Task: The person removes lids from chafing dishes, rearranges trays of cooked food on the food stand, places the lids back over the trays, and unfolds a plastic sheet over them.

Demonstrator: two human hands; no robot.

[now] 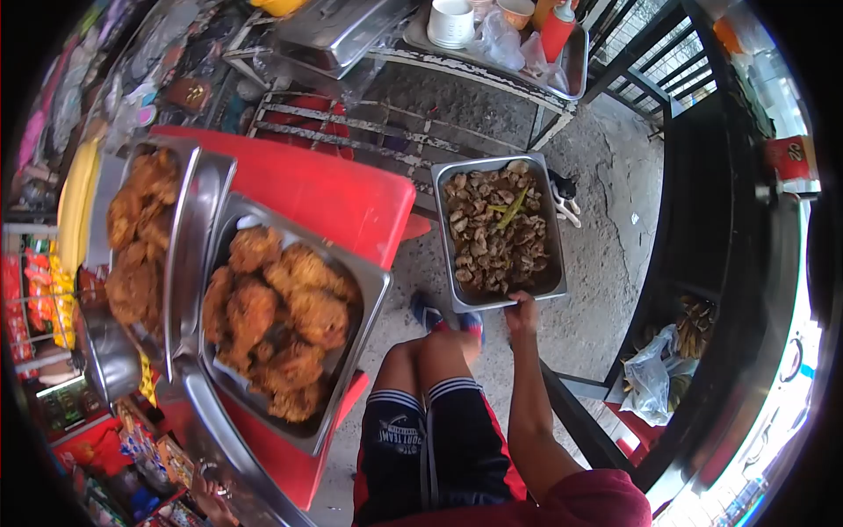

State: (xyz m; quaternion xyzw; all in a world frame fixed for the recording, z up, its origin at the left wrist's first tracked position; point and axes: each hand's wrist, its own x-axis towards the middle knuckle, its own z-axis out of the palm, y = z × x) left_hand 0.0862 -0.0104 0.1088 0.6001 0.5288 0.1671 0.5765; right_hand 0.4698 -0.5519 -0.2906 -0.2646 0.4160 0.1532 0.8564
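Note:
My right hand grips the near rim of a rectangular metal tray, thumb over the edge. Small dark-brown pieces of cooked meat fill it, with a long green chili on top. The tray is in front of my knees, above the concrete floor; whether its far end rests on anything, I cannot tell. My left hand is out of view. On my left, a deep metal tray of fried chicken stands on a red table, and another metal tray of fried chicken is beside it.
Beyond the tray is a slatted metal rack, and a black-and-white cat is on the floor beside it. White bowls and a red squeeze bottle stand on a tray at the back. A dark counter runs along my right.

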